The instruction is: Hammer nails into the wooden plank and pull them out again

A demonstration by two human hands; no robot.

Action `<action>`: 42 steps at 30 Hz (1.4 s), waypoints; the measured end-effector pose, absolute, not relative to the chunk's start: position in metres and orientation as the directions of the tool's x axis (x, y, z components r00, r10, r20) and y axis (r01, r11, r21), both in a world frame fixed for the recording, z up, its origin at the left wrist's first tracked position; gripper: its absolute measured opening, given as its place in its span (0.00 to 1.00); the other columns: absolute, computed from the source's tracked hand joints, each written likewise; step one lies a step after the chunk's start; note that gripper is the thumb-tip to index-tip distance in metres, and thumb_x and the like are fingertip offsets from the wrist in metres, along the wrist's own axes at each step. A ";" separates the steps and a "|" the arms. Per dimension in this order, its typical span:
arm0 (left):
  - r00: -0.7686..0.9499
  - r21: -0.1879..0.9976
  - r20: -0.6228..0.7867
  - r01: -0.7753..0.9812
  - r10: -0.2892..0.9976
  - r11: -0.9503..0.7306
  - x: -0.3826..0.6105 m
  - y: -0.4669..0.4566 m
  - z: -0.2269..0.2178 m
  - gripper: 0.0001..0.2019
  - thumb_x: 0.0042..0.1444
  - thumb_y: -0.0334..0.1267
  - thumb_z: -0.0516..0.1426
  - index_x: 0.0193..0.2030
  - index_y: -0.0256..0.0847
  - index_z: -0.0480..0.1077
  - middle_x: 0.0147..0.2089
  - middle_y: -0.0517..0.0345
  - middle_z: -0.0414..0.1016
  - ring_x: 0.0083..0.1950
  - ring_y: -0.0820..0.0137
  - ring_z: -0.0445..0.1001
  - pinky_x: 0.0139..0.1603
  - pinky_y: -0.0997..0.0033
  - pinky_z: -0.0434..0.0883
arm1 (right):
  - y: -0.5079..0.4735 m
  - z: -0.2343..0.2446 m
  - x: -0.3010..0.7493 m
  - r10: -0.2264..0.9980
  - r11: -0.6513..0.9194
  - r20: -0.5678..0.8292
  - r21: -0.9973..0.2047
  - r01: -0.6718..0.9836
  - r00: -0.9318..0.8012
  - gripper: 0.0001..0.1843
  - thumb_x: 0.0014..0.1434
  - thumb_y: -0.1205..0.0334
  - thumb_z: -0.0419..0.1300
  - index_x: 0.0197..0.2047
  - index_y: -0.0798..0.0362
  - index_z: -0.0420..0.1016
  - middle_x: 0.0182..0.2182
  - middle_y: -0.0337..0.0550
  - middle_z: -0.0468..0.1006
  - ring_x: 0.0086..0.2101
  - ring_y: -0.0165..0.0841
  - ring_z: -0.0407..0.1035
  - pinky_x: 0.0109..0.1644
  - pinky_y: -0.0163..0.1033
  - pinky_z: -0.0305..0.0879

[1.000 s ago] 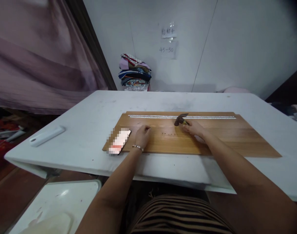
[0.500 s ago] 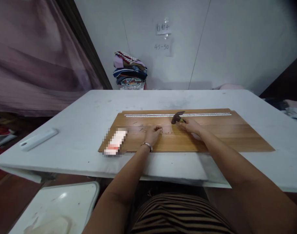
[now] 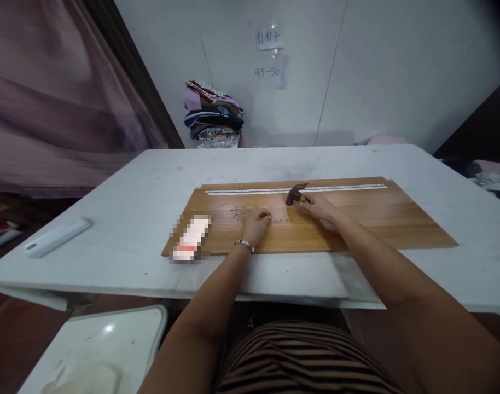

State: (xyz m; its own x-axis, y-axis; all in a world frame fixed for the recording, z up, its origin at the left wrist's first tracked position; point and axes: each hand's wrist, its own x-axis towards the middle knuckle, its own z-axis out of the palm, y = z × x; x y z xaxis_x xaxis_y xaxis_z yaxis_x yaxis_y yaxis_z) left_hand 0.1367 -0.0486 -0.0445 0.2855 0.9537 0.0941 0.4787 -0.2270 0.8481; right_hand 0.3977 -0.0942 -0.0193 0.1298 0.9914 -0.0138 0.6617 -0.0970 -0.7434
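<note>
Head view: a hammer (image 3: 293, 196) is gripped in the right hand (image 3: 319, 209), its claw turned up and its blunt face toward the wooden board (image 3: 377, 224); whether the board is touched by it cannot be told. The board is laid flat on the white table (image 3: 118, 262). The left hand (image 3: 256, 226) is rested low over the board, thumb and fingers drawn narrow just left of a short row of small dark spots (image 3: 277, 220), perhaps nail heads. Whether a nail is pinched there is too small to be told. Several loose nails (image 3: 234, 209) are scattered to the left of those fingers, within easy reach.

If a nail is being set at that row, it is best held upright and in line with the spots, with the fingertips placed clear of the hammer's path. Light taps are judged safest until the point has bitten. The handle is gripped near the head, by which control should be favoured over force. The pixelated phone (image 3: 189, 241), lying partly over the board's left end, might be jolted by heavy blows and is better moved aside.
</note>
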 end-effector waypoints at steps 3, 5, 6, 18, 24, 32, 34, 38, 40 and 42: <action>0.295 0.840 0.083 0.493 0.952 -0.226 0.137 -0.050 -0.042 0.06 0.57 0.30 0.63 0.38 0.42 0.83 0.44 0.55 0.86 0.47 0.65 0.82 0.56 0.63 0.76 | -0.095 -0.018 0.397 0.989 -0.119 -0.029 -0.732 0.670 0.144 0.09 0.57 0.55 0.60 0.34 0.52 0.73 0.30 0.41 0.75 0.31 0.33 0.64 0.37 0.37 0.59; 0.296 0.833 0.078 0.505 0.952 -0.226 0.137 -0.050 -0.042 0.07 0.57 0.30 0.63 0.38 0.42 0.83 0.43 0.55 0.86 0.47 0.65 0.82 0.55 0.63 0.76 | -0.095 -0.017 0.396 0.989 -0.122 -0.033 -0.735 0.667 0.144 0.09 0.57 0.55 0.60 0.34 0.52 0.73 0.31 0.41 0.75 0.31 0.33 0.65 0.37 0.37 0.59; 0.299 0.828 0.079 0.511 0.951 -0.229 0.138 -0.050 -0.042 0.07 0.57 0.30 0.63 0.38 0.42 0.83 0.43 0.55 0.86 0.47 0.64 0.82 0.56 0.62 0.76 | -0.095 -0.017 0.396 0.990 -0.117 -0.032 -0.736 0.667 0.139 0.09 0.57 0.55 0.60 0.35 0.52 0.73 0.31 0.41 0.75 0.31 0.33 0.65 0.37 0.37 0.59; 0.345 0.761 0.117 0.572 0.931 -0.307 0.138 -0.051 -0.040 0.07 0.58 0.28 0.62 0.36 0.43 0.82 0.43 0.55 0.86 0.49 0.64 0.81 0.59 0.61 0.74 | -0.097 -0.014 0.395 0.988 -0.129 -0.041 -0.740 0.661 0.146 0.11 0.56 0.53 0.62 0.34 0.52 0.73 0.29 0.41 0.75 0.31 0.34 0.65 0.36 0.37 0.60; 0.349 0.728 0.102 0.612 0.932 -0.309 0.139 -0.052 -0.037 0.08 0.58 0.28 0.62 0.37 0.43 0.83 0.44 0.54 0.86 0.50 0.62 0.81 0.58 0.60 0.74 | -0.099 -0.011 0.391 0.988 -0.130 -0.048 -0.774 0.619 0.148 0.12 0.56 0.51 0.63 0.35 0.52 0.73 0.28 0.39 0.74 0.31 0.33 0.64 0.34 0.36 0.60; 0.378 0.719 0.102 0.612 0.920 -0.331 0.140 -0.052 -0.039 0.11 0.59 0.27 0.61 0.45 0.42 0.82 0.46 0.52 0.86 0.52 0.63 0.81 0.61 0.58 0.73 | -0.105 -0.007 0.386 0.983 -0.142 -0.045 -0.799 0.584 0.178 0.12 0.55 0.52 0.64 0.37 0.52 0.74 0.25 0.38 0.71 0.30 0.33 0.64 0.34 0.36 0.61; 0.378 0.715 0.102 0.616 0.920 -0.332 0.140 -0.052 -0.040 0.14 0.59 0.27 0.61 0.49 0.42 0.82 0.47 0.52 0.86 0.54 0.62 0.80 0.63 0.57 0.72 | -0.104 -0.007 0.387 0.983 -0.143 -0.047 -0.802 0.580 0.177 0.13 0.55 0.52 0.64 0.37 0.52 0.73 0.25 0.37 0.71 0.30 0.33 0.64 0.34 0.36 0.60; 0.391 0.711 0.134 0.602 0.911 -0.363 0.140 -0.053 -0.041 0.17 0.56 0.26 0.63 0.52 0.42 0.81 0.49 0.51 0.85 0.56 0.61 0.80 0.66 0.55 0.71 | -0.103 -0.006 0.389 0.984 -0.145 -0.052 -0.797 0.586 0.173 0.13 0.54 0.51 0.65 0.35 0.52 0.72 0.26 0.38 0.71 0.31 0.33 0.63 0.34 0.36 0.59; 0.390 0.734 0.153 0.570 0.908 -0.369 0.139 -0.054 -0.042 0.19 0.56 0.25 0.62 0.54 0.41 0.80 0.53 0.50 0.85 0.58 0.61 0.80 0.66 0.56 0.71 | -0.104 -0.005 0.389 0.983 -0.146 -0.048 -0.783 0.604 0.175 0.12 0.54 0.52 0.64 0.33 0.51 0.70 0.26 0.37 0.70 0.30 0.32 0.63 0.33 0.36 0.58; 0.364 0.776 0.155 0.531 0.918 -0.341 0.137 -0.053 -0.042 0.21 0.56 0.24 0.60 0.55 0.41 0.80 0.57 0.50 0.84 0.60 0.62 0.79 0.66 0.58 0.72 | -0.105 -0.004 0.388 0.985 -0.138 -0.044 -0.781 0.609 0.167 0.11 0.55 0.53 0.62 0.32 0.51 0.69 0.25 0.36 0.69 0.28 0.30 0.61 0.32 0.35 0.57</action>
